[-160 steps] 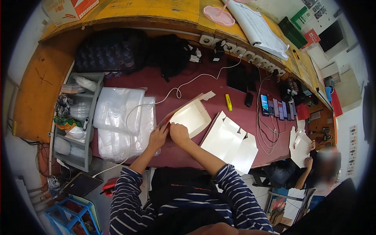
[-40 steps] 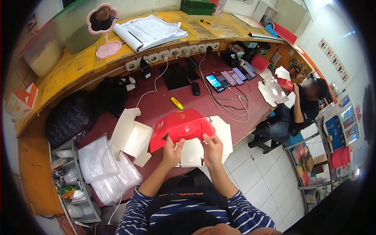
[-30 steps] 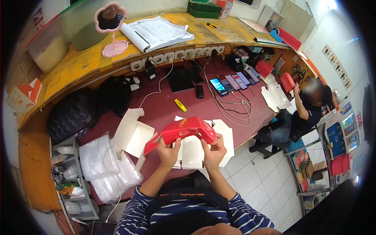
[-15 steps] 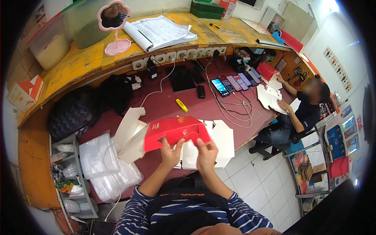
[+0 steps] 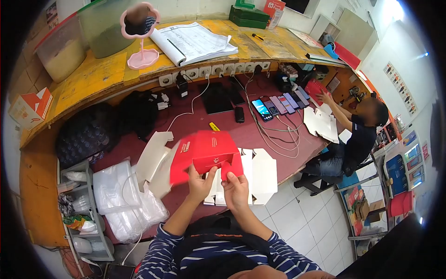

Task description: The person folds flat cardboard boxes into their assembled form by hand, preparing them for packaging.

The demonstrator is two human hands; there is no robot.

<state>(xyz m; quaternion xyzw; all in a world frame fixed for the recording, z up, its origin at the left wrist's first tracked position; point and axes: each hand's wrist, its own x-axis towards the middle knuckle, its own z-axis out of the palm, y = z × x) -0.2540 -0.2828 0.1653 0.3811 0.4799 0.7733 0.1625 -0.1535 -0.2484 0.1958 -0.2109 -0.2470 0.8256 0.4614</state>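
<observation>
So, grey drawer rack [image 5: 96, 218] stands off the worktop's [image 5: 193, 122] left end, small goods in its compartments. Clear plastic bags [image 5: 116, 190] lie stacked at the near left corner. White box [image 5: 151, 160], open, sits just right of them, partly behind the red box.

Red box [image 5: 204, 148] is part-folded, held up over the worktop near its near edge, printed faces showing. Left hand [image 5: 200, 184]: fingers closed on the red box's near edge, thumb on the near side; far fingertips hidden. Right hand [image 5: 236, 189]: fingers nearly together, pinching the small red flap [image 5: 228, 171] at the box's right end.

Yellow highlighter [image 5: 214, 127] lies just beyond the red box. Tablet [image 5: 217, 98] is near the far edge, small black device [image 5: 239, 115] to its right. Flat white cartons [image 5: 263, 179] lie at the near edge, partly under the held box.

Cables [image 5: 278, 135] loop right of that, beside a row of phones [image 5: 284, 103]; leftmost screen is lit. More white cartons [image 5: 321, 124] lie toward the right end. Co-worker [image 5: 362, 139] sits there, hands at another red carton [image 5: 316, 89].
</observation>
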